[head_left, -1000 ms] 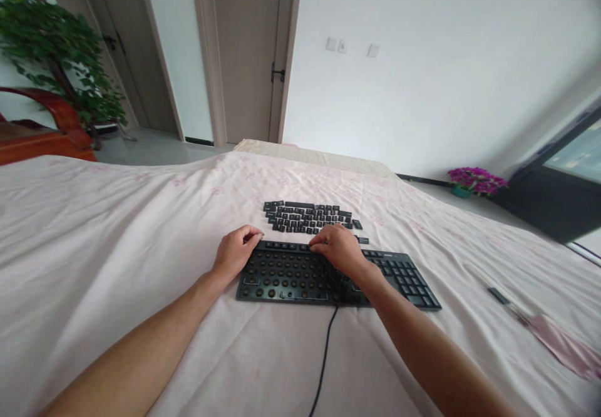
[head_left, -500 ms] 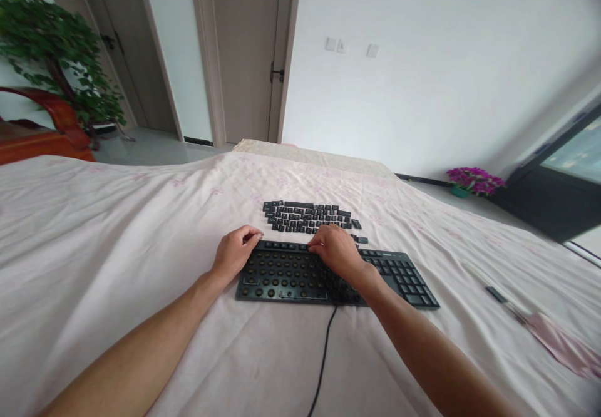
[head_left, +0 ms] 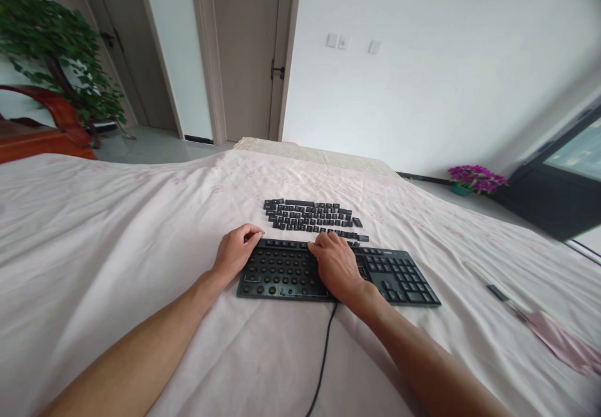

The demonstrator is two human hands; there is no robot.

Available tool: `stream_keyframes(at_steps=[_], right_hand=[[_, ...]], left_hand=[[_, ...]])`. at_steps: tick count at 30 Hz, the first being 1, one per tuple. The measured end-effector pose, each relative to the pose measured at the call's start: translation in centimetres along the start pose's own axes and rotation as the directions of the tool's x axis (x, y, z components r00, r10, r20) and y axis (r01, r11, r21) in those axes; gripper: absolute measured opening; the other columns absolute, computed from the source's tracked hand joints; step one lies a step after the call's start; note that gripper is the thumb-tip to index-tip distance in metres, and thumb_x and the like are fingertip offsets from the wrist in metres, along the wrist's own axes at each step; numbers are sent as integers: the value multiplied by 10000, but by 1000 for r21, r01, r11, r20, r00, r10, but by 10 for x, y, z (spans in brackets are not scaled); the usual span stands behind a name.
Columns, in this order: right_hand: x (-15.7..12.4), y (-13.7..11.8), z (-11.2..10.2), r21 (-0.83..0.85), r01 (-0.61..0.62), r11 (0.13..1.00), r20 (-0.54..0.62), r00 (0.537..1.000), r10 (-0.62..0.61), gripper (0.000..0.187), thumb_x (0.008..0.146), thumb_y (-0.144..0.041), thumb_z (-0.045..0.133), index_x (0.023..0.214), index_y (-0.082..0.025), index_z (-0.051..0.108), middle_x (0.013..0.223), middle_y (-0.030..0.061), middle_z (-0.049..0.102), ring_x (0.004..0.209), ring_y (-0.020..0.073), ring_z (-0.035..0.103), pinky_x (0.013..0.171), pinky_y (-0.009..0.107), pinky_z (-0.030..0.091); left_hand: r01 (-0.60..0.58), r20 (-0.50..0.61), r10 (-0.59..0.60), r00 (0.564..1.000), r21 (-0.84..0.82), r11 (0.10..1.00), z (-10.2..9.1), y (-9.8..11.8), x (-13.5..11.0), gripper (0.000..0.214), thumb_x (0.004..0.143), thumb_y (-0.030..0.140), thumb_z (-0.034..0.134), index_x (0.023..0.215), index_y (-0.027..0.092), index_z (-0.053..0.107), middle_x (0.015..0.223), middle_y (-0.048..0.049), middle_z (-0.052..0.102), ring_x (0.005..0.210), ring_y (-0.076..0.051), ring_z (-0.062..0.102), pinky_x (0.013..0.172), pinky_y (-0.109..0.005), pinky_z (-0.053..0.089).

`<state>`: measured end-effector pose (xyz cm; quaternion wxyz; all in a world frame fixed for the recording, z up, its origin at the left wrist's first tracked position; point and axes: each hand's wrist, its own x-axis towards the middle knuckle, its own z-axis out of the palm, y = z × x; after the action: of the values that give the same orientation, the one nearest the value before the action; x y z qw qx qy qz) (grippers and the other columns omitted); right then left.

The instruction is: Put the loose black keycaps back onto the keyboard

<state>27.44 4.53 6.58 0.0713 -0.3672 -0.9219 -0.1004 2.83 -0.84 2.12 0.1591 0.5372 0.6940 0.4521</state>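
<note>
A black keyboard [head_left: 393, 282] lies on the pale bedsheet, its left and middle key area stripped to round key posts, while the number pad and the visible part of the top row carry keycaps. My left hand [head_left: 235, 249] is closed in a pinch at the keyboard's upper left corner. Over the middle of the keyboard, my right hand [head_left: 339, 267] has its fingers curled, with the thumb at the top row. Whatever lies under those fingers is hidden. Loose black keycaps [head_left: 307, 216] lie in rows just beyond the keyboard.
A black cable [head_left: 323, 360] runs from the keyboard toward me. To the right, a thin rod with a dark grip [head_left: 498, 292] and pink cloth [head_left: 561, 342] lies on the bedsheet [head_left: 188, 342]. A wooden chair [head_left: 51, 123] stands at the far left.
My right hand has flattened and shifted slightly toward me, uncovering more of the loose keycaps behind it. My left hand stays at the keyboard's corner.
</note>
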Motion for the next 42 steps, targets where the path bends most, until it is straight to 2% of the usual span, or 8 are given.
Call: stream_keyframes(at_steps=[4, 7, 11, 16, 21, 29, 38, 42], right_hand=[[-1, 1, -2, 16, 4, 1000, 14, 1000, -4, 304, 832, -68, 495, 1031, -210, 676, 1024, 86, 608, 945, 227, 478, 770, 341, 341], [-4, 11, -3, 120, -2, 993, 6, 1000, 1, 387, 853, -56, 455, 1066, -267, 700, 1040, 56, 634, 948, 204, 491, 784, 319, 350], [-7, 36, 1, 294, -90, 952, -71, 991, 115, 459, 895, -67, 389, 1174, -283, 682, 1017, 36, 682, 904, 176, 538, 835, 301, 388], [-6, 68, 7, 352, -180, 919, -137, 961, 240, 341, 886, -159, 491, 1092, -291, 728, 1031, 27, 698, 926, 183, 573, 872, 302, 413], [-1, 87, 9, 311, -254, 916, -82, 953, 292, 225, 863, -249, 584, 1005, -290, 754, 1009, 15, 708, 945, 191, 573, 879, 300, 407], [16, 80, 7, 215, -185, 959, -12, 981, 192, 173, 874, -289, 598, 917, -296, 766, 958, 15, 692, 954, 185, 543, 859, 281, 364], [41, 61, 9, 99, -190, 977, 43, 981, 187, 146, 834, -318, 637, 812, -266, 772, 961, 56, 671, 963, 228, 497, 811, 319, 344], [45, 56, 11, 129, -173, 976, 40, 985, 169, 156, 835, -326, 629, 807, -262, 769, 934, 50, 680, 939, 220, 511, 803, 317, 357]], left_hand=[[-4, -2, 4, 1000, 4, 1000, -1, 3, -1, 231, 836, 390, 529, 872, 246, 707, 919, 15, 740, 843, -179, 658, 783, -275, 461], [2, -4, -2, 1000, 12, 1000, -2, 3, -1, 240, 833, 394, 526, 874, 243, 708, 913, 11, 742, 833, -182, 659, 777, -278, 463], [-1, -5, 1, 1000, 19, 1000, -2, 3, -1, 258, 830, 408, 522, 873, 238, 712, 913, 0, 745, 828, -189, 660, 770, -282, 466], [-1, -5, 1, 1000, 6, 1000, -2, 3, -1, 257, 831, 406, 519, 880, 241, 710, 926, 5, 745, 842, -186, 662, 777, -278, 468], [9, 1, -9, 1000, 14, 1000, -2, 3, -1, 258, 831, 413, 521, 879, 245, 710, 918, 8, 742, 843, -187, 663, 781, -278, 470], [1, 2, -1, 1000, 9, 1000, 0, 1, 0, 264, 830, 431, 527, 882, 243, 705, 891, 2, 741, 828, -189, 666, 758, -270, 479], [0, 11, 0, 1000, 8, 1000, 0, 0, 0, 282, 841, 434, 511, 891, 234, 704, 904, -7, 742, 832, -192, 665, 765, -272, 480], [-1, 5, 1, 1000, 7, 1000, -1, 2, 0, 275, 838, 426, 514, 881, 235, 707, 906, -6, 745, 835, -193, 666, 770, -273, 481]])
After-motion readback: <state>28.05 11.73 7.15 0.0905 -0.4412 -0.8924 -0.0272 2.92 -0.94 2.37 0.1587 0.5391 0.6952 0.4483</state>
